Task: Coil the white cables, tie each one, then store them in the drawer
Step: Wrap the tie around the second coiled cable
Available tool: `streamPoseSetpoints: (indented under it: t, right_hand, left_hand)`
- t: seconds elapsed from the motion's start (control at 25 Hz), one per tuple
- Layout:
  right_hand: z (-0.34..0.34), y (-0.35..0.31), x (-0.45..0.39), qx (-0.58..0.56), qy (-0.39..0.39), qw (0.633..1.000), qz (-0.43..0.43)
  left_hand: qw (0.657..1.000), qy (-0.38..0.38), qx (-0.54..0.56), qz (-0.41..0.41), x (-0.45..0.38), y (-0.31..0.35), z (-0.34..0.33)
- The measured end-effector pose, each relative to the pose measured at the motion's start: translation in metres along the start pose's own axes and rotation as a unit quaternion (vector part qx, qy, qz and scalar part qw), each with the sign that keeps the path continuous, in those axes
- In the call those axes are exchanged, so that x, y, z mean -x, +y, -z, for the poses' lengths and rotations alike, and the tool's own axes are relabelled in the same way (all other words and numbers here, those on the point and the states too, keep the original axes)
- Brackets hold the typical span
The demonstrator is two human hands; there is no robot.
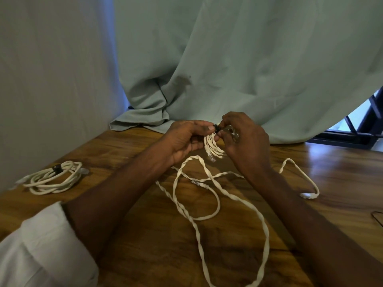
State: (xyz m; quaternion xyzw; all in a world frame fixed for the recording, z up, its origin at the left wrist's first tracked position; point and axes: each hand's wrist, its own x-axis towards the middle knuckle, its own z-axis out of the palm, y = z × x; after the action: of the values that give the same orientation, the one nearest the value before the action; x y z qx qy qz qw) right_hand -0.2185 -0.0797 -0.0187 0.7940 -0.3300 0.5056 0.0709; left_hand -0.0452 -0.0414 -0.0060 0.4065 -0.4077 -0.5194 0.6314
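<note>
**Tie half-closed, bundle ready to spring**

We judge the main risk to be the coil (213,145) loosening before the black tie (216,128) is fastened. The loops are only pinched together at their top, so if either grip eases the stiff white strands could fan out and we would have to wind again. The dangling plug (209,154) might also snag the loose cable (219,195) sprawled on the worktop (145,235) just below, dragging it along. No drawer is in view, so storing looks some way off.

Our left hand (184,139) curls around the gathered loops, thumb pressed on top just beside the tie. The right hand (242,139) has its fingers (224,121) bent in a pinch on the tie, right above the bundle's neck; the far half of the coil is hidden behind that hand. The bundle hangs clear of the worktop. A finished coil (52,179), already tied, lies well apart to the left.
</note>
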Motion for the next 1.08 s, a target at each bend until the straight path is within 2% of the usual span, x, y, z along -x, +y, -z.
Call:
streamPoseSetpoints:
  t: [0.48,0.64,0.8,0.88,0.92,1.08]
  right_hand:
    - [0.006,-0.002,-0.004,-0.02,-0.005,0.999,0.025]
    - [0.007,0.0,-0.003,-0.068,0.039,0.996,-0.04]
    - [0.012,-0.002,-0.007,-0.169,0.003,0.976,-0.139]
    - [0.018,0.0,-0.012,-0.242,-0.042,0.948,-0.2]
    - [0.022,0.0,-0.015,-0.301,-0.068,0.92,-0.241]
    - [0.032,0.004,-0.02,-0.496,-0.15,0.771,-0.37]
  left_hand:
    - [0.999,-0.029,-0.015,-0.008,0.006,0.001,-0.002]
    - [0.999,-0.044,-0.006,-0.008,0.007,0.001,-0.002]
    - [0.998,-0.045,-0.042,-0.015,0.006,0.002,-0.001]
    - [0.997,-0.045,-0.064,-0.018,0.006,0.002,-0.001]
    - [0.996,-0.046,-0.074,-0.021,0.007,0.002,-0.002]
    - [0.994,-0.061,-0.089,-0.035,0.007,0.003,-0.002]
